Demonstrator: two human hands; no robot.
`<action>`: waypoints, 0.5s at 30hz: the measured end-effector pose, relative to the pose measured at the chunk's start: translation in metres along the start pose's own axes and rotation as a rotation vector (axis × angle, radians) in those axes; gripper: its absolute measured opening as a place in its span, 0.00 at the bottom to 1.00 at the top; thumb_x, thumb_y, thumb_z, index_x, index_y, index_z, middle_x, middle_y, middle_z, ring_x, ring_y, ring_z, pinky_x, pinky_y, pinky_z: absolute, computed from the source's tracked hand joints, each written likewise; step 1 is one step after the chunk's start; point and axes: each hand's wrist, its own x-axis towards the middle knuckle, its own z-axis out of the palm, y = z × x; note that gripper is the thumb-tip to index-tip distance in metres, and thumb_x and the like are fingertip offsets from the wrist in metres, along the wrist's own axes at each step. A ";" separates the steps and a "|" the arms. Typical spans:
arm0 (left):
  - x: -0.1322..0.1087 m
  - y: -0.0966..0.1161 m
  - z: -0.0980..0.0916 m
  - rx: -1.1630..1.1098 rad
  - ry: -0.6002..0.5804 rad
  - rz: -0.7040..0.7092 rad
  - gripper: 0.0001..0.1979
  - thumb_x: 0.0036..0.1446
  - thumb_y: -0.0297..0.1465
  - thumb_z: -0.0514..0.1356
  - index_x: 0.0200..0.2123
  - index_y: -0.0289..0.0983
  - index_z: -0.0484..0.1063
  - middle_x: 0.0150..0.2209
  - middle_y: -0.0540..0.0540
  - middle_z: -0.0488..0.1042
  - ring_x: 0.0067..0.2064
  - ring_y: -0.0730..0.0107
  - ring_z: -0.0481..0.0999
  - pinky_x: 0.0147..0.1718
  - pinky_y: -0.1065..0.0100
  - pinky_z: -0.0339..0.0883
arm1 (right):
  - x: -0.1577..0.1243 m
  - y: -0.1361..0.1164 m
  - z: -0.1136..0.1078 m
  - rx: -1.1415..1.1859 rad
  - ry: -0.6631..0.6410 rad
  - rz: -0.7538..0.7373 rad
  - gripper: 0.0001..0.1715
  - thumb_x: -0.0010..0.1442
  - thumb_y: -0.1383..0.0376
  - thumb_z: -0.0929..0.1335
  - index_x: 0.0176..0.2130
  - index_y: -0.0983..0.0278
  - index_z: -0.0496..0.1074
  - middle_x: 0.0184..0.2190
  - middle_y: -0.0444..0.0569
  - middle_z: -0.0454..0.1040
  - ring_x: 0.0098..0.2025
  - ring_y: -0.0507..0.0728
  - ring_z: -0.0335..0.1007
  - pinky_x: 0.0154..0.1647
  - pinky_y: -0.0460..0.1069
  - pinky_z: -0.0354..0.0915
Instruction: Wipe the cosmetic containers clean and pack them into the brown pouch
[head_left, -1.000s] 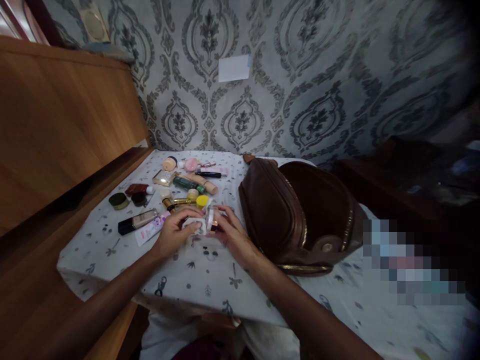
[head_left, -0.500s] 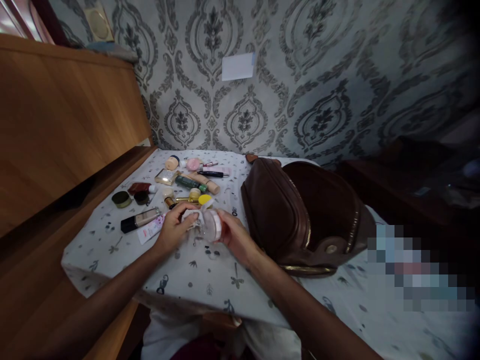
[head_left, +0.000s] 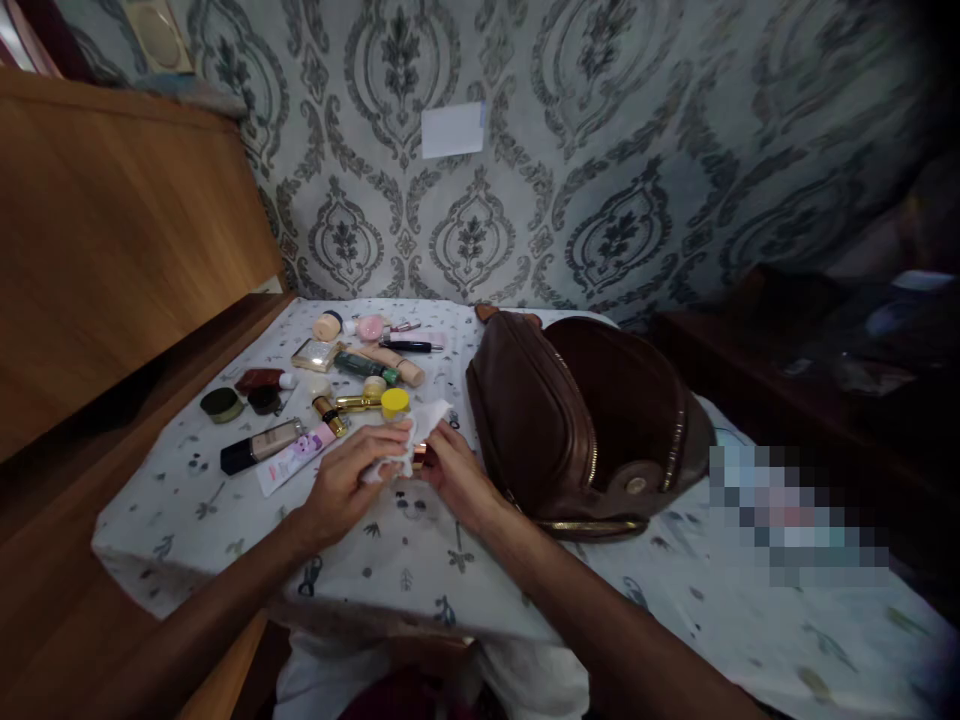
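Note:
My left hand (head_left: 346, 478) is closed on a white tissue (head_left: 420, 430), pressing it against a small cosmetic item with a gold or orange edge (head_left: 420, 457). My right hand (head_left: 454, 474) grips that small item from the right; most of it is hidden by fingers and tissue. Both hands meet over the patterned white cloth (head_left: 420, 560), just left of a brown leather bag (head_left: 585, 420).
Several cosmetics lie at the back left: a yellow-capped jar (head_left: 394, 402), a black-capped foundation bottle (head_left: 259, 445), a pink-labelled tube (head_left: 292, 458), dark round pots (head_left: 220, 403), a black pen-like stick (head_left: 409, 346). A wooden panel (head_left: 112, 230) rises at left; patterned wallpaper stands behind.
The round clear jar seen half a second ago is out of sight. The tissue now stands up between my hands, covering a smaller item. The view shifted slightly.

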 end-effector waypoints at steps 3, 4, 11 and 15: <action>-0.003 0.002 0.004 0.060 -0.122 0.156 0.14 0.63 0.20 0.56 0.50 0.36 0.70 0.51 0.37 0.75 0.59 0.59 0.72 0.57 0.54 0.69 | 0.007 0.001 -0.005 0.279 -0.012 0.115 0.17 0.46 0.55 0.74 0.33 0.61 0.71 0.27 0.42 0.75 0.34 0.56 0.74 0.33 0.50 0.71; -0.004 0.002 0.005 0.076 -0.138 0.181 0.14 0.63 0.20 0.55 0.51 0.36 0.69 0.52 0.37 0.74 0.60 0.58 0.71 0.58 0.53 0.68 | 0.008 0.001 -0.006 0.339 -0.014 0.151 0.16 0.47 0.55 0.74 0.32 0.62 0.70 0.25 0.43 0.75 0.35 0.57 0.74 0.34 0.50 0.71; -0.005 -0.009 0.004 0.144 -0.049 0.041 0.11 0.64 0.21 0.54 0.46 0.36 0.71 0.51 0.38 0.75 0.57 0.62 0.73 0.56 0.60 0.68 | 0.000 -0.010 -0.003 0.369 -0.083 0.121 0.17 0.53 0.55 0.72 0.40 0.62 0.75 0.36 0.46 0.80 0.41 0.58 0.74 0.36 0.50 0.70; -0.003 -0.019 -0.001 0.108 0.113 -0.187 0.06 0.62 0.26 0.57 0.40 0.37 0.72 0.46 0.42 0.77 0.51 0.62 0.75 0.51 0.60 0.68 | -0.005 -0.009 0.001 0.204 -0.185 0.044 0.19 0.53 0.53 0.73 0.42 0.60 0.76 0.39 0.46 0.79 0.38 0.55 0.73 0.33 0.47 0.68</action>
